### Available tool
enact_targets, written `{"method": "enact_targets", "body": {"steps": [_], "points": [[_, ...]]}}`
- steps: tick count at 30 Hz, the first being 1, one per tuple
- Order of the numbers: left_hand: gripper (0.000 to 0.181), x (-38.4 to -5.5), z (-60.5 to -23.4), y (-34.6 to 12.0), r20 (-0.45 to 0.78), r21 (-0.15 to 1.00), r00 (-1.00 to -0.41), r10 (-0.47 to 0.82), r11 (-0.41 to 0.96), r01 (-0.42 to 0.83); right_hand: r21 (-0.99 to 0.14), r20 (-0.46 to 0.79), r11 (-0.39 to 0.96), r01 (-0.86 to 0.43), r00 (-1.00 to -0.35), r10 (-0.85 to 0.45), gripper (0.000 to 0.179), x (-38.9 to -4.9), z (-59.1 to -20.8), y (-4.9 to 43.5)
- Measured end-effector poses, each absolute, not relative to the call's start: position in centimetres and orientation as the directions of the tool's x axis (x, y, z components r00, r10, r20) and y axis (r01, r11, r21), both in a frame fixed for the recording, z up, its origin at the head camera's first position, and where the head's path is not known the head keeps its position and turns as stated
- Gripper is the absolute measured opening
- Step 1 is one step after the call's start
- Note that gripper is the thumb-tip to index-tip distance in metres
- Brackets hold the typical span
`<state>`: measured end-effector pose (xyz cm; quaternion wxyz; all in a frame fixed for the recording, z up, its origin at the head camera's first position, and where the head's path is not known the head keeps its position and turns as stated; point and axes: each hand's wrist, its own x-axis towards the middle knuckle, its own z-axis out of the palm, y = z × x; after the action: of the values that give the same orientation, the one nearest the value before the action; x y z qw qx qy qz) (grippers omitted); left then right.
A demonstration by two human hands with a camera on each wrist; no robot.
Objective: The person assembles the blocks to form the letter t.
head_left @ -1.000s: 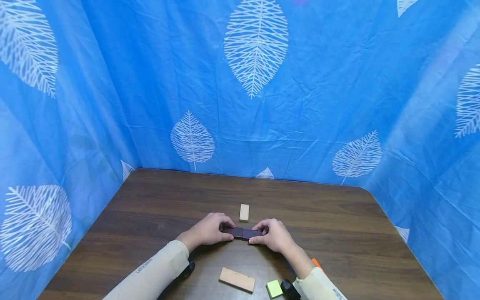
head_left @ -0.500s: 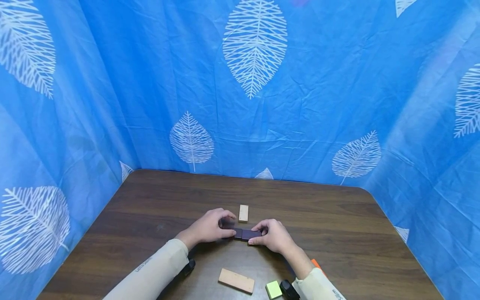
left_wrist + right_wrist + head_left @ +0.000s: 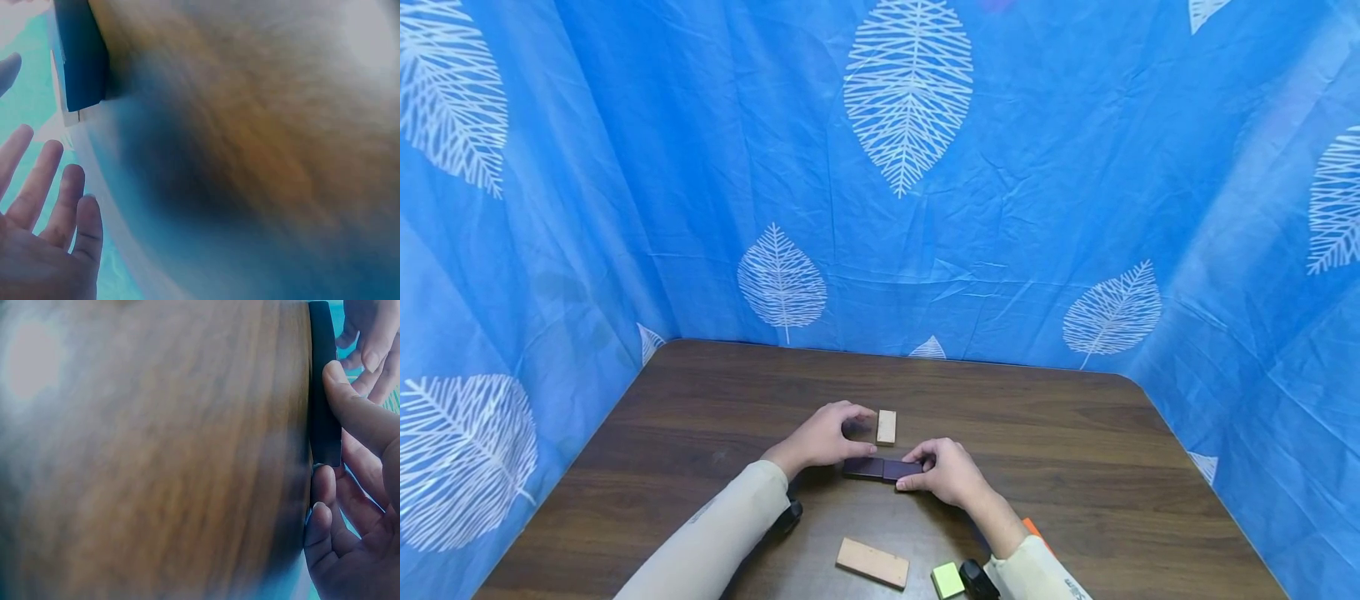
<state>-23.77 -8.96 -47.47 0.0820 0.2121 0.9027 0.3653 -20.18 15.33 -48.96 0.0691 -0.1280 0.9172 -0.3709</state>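
Two dark brown rectangular blocks lie end to end on the table, a left block (image 3: 862, 468) and a right block (image 3: 900, 470). My right hand (image 3: 947, 475) pinches the right block between thumb and fingers; the right wrist view shows the thumb against the dark side (image 3: 325, 412). Just behind the left block, my left hand (image 3: 827, 435) is spread and holds nothing, its fingertips right beside a small pale wooden block (image 3: 887, 427). In the left wrist view, the left fingers (image 3: 47, 181) are extended, apart from a dark block (image 3: 82, 59).
A longer pale wooden plank (image 3: 872, 563) lies on the wooden table (image 3: 737, 383) nearer the front. A lime-green block (image 3: 948, 580) sits to its right. Part of an orange thing (image 3: 1037, 533) shows behind the right forearm. Blue leaf-print curtain (image 3: 1037, 167) surrounds the table.
My left hand has let go of the left dark block and moved back toward the small pale block. My right hand stays on the right dark block.
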Motion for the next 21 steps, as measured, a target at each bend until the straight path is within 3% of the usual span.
{"method": "enact_targets", "body": {"steps": [21], "points": [[0.073,-25.6,-48.8,-8.5,-0.025,0.705,-0.918,0.395,0.658,0.264,-0.699,-0.036,0.692,-0.182,-0.957,-0.288,0.03,-20.0,-48.7,15.3]]}}
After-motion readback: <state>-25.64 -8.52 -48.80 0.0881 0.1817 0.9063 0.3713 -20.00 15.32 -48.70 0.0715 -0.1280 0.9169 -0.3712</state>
